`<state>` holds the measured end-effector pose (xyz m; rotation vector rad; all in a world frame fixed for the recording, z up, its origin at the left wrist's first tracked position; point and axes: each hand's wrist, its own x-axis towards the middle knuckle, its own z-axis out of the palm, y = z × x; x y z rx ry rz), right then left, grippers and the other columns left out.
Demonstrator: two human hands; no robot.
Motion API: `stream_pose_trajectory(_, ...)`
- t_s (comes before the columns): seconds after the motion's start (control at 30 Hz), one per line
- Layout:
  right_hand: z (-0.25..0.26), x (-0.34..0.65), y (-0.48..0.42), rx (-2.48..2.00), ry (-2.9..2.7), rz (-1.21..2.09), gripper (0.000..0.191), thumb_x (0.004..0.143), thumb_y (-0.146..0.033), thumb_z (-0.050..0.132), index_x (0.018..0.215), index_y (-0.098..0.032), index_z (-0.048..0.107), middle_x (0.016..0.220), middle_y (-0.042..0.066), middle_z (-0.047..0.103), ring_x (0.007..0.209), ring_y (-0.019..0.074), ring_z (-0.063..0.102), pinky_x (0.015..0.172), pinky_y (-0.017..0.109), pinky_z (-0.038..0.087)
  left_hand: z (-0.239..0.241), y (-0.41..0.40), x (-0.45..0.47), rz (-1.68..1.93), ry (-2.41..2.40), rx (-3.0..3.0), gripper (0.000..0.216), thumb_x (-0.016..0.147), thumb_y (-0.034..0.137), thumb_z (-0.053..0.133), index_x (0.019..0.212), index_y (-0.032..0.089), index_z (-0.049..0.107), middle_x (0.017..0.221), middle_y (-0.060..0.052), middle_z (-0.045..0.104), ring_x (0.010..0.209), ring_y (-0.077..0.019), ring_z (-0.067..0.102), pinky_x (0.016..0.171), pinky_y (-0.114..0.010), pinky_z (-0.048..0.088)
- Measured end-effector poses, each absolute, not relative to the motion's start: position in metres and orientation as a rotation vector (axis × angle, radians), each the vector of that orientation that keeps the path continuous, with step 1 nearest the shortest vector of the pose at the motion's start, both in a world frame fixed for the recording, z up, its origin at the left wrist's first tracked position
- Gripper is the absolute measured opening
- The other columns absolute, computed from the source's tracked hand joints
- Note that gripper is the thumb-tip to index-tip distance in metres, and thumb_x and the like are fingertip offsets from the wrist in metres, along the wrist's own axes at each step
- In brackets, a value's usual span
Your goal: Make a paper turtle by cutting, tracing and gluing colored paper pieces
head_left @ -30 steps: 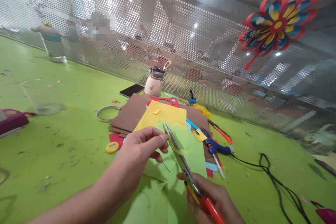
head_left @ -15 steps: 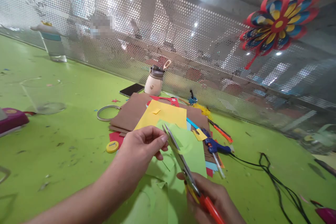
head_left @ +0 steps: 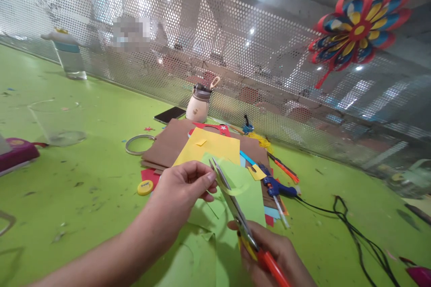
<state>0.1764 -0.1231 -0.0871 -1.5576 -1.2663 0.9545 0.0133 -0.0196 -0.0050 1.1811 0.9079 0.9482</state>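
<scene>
My left hand (head_left: 190, 184) is closed in a pinch, with the thin end of a light green paper strip (head_left: 238, 189) at its fingertips. The strip curls past the scissor blades. My right hand (head_left: 269, 249) grips scissors (head_left: 235, 210) with red and yellow handles, their blades slightly apart and pointing up beside my left fingertips. Beneath both hands lie light green paper sheets (head_left: 247, 184), with cut scraps on them. A yellow sheet (head_left: 215, 143) lies behind them on brown card (head_left: 168, 141).
A blue glue gun (head_left: 279, 187) with a black cord (head_left: 350, 224) lies to the right. At the back stand a cream bottle (head_left: 197, 106) and a phone (head_left: 169, 115). A tape ring (head_left: 127, 145), yellow round tin (head_left: 145, 187) and clear cup (head_left: 57, 125) are left. A perforated panel (head_left: 218, 49) rises behind.
Both hands stay almost in place. The green strip's curl shows a little wider to the right of the blades, and the view has shifted very slightly.
</scene>
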Motion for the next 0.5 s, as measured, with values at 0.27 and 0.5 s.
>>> stream_pose_trajectory(0.27, -0.0833, 0.1764, -0.1233, -1.611, -1.309, 0.926, 0.031, 0.076, -0.031, 0.064, 0.101, -0.016, 0.072, 0.051, -0.005, 0.036, 0.043, 0.0081, 0.029, 0.039, 0.02, 0.024, -0.003, -0.018, 0.0133, 0.932, 0.935, 1.187, 0.018, 0.069, 0.032, 0.069, 0.064, 0.016, 0.062, 0.06, 0.001, 0.062, 0.055, -0.0117, 0.055, 0.057, -0.023, 0.046)
stream_pose_trajectory(0.5, -0.0814, 0.1759, -0.124, -1.604, -1.313, 0.905, 0.029, 0.073, -0.031, 0.066, 0.097, -0.017, 0.073, 0.052, -0.005, 0.037, 0.043, 0.0081, 0.03, 0.04, 0.02, 0.026, -0.0033, -0.0171, 0.0125, 0.925, 0.95, 1.199, 0.018, 0.07, 0.032, 0.069, 0.064, 0.016, 0.062, 0.059, 0.001, 0.062, 0.054, -0.0109, 0.055, 0.053, -0.021, 0.043)
